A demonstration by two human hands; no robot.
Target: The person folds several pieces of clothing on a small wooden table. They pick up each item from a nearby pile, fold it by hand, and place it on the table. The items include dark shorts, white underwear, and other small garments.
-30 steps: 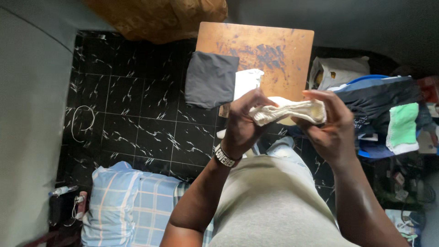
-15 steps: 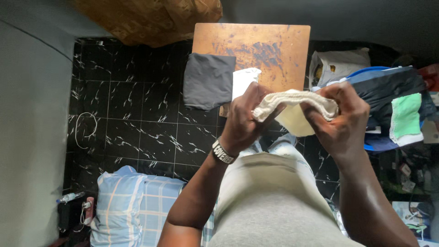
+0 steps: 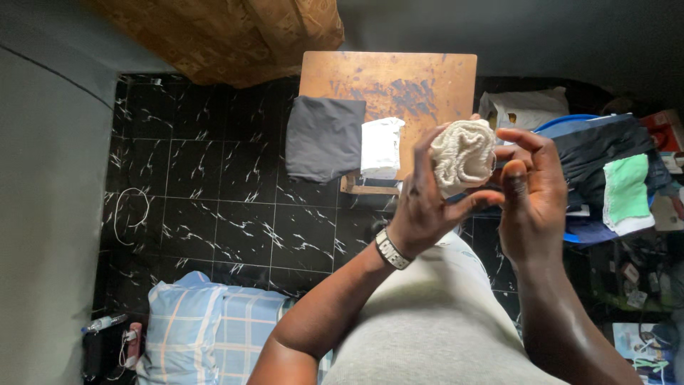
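Note:
A cream knitted cloth point(image 3: 464, 150), bunched into a ball, sits between both my hands above the near edge of a small wooden table point(image 3: 413, 75). My left hand point(image 3: 426, 207) cups it from below and the left, with thumb and fingers wrapped around it. My right hand point(image 3: 533, 189) presses against its right side with the fingers spread upward. On the table lie a folded dark grey cloth point(image 3: 324, 137) that hangs over the left edge and a folded white cloth point(image 3: 381, 147) beside it.
A heap of clothes, dark blue and green point(image 3: 618, 178), fills a blue basin at right, behind a white bag point(image 3: 524, 108). A checked blue pillow point(image 3: 206, 329) lies at lower left on the black marbled floor point(image 3: 206, 192). A brown patterned fabric point(image 3: 228, 32) hangs at the top.
The cream cloth was stretched out long between both hands; now it is gathered into a tight ball. Both hands have risen and moved right, with the left hand turned under it.

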